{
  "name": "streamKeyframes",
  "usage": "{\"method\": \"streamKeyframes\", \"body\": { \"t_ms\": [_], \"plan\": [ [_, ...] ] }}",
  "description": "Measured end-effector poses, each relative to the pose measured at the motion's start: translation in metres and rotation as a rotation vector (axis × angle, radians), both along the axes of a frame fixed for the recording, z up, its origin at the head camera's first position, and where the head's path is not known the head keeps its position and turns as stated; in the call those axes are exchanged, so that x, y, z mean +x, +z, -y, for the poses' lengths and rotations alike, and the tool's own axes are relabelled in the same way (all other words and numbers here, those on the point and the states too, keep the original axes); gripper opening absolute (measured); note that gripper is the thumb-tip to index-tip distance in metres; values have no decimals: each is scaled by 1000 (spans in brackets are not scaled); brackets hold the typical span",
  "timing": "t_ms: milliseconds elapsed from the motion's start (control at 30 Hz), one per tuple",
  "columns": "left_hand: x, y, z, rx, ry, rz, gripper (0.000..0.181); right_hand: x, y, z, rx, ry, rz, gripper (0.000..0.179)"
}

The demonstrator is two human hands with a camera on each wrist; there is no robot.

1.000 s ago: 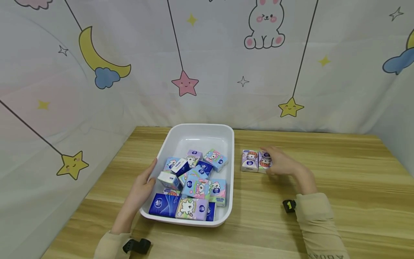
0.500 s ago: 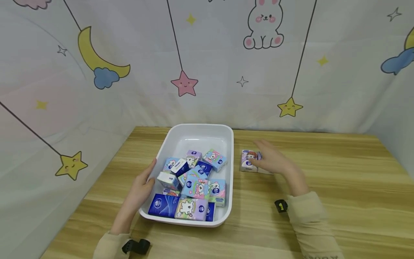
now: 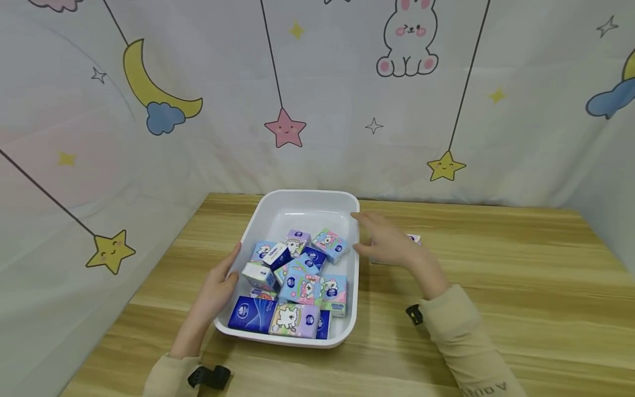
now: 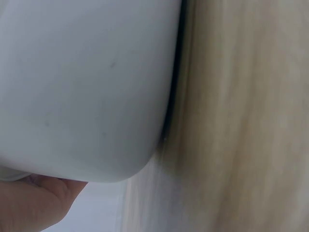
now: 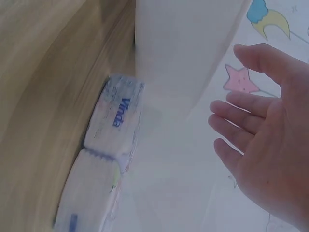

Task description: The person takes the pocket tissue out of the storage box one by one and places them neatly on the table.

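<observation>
A white plastic tub (image 3: 313, 193) stands on the table with several pocket tissue packs (image 3: 302, 286) piled toward its near end. My left hand (image 3: 215, 286) grips the tub's left rim; the left wrist view shows the tub's outer wall (image 4: 91, 92) up close. Over at the right rim, my right hand (image 3: 392, 242) reaches with thumb and fingers spread apart. Nothing lies in that hand in the right wrist view. Below it, two more tissue packs (image 5: 113, 116) lie side by side on the table, mostly covered by the hand in the head view.
The wood-grain table (image 3: 496, 275) extends to the right of the tub. Behind and to the left hangs a white cloth (image 3: 327, 160) printed with stars, a moon and a rabbit. Black wrist straps (image 3: 210, 377) sit at the sleeve cuffs.
My right hand has moved left from the two tissue packs on the table to the tub's right rim. Those packs stay in place; my left hand and the tub have not moved.
</observation>
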State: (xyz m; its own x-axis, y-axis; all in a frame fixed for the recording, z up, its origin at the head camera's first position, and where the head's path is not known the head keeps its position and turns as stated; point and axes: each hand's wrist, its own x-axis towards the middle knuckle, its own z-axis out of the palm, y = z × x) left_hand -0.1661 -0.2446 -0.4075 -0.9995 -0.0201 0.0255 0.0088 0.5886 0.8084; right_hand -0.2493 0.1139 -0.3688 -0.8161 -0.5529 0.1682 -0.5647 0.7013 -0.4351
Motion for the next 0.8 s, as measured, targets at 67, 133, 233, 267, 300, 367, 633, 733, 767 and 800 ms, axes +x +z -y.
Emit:
{"method": "streamKeyframes", "body": {
  "t_ms": [67,133,233,267,300,367,633,733,767,800],
  "plan": [
    [0,-1,0,-1,-3,-3,59,-1,0,5,24,20,-17,71],
    [0,-1,0,-3,-6,-5,59,-1,1,10,49,37,-26,71],
    [-1,-2,1,-2,-14,-12,59,-2,1,18,76,52,-23,71],
    [-1,-2,1,-1,-15,-12,59,-3,0,20,89,57,-20,71],
    [-1,-2,1,0,-16,-11,59,-4,-1,23,102,61,-17,71],
    [-1,-2,1,-1,-17,-11,59,-6,-4,28,132,63,0,73],
    [-1,-1,0,-17,-10,-5,59,-9,-10,42,241,69,30,77],
    [-1,-1,0,-7,-12,-9,59,-10,-9,47,285,78,11,79],
    [-1,-1,0,-3,-13,-11,59,-11,-9,49,299,84,9,80],
    [-1,-1,0,-2,-12,-13,59,-11,-9,51,312,89,9,81]
  ]
}}
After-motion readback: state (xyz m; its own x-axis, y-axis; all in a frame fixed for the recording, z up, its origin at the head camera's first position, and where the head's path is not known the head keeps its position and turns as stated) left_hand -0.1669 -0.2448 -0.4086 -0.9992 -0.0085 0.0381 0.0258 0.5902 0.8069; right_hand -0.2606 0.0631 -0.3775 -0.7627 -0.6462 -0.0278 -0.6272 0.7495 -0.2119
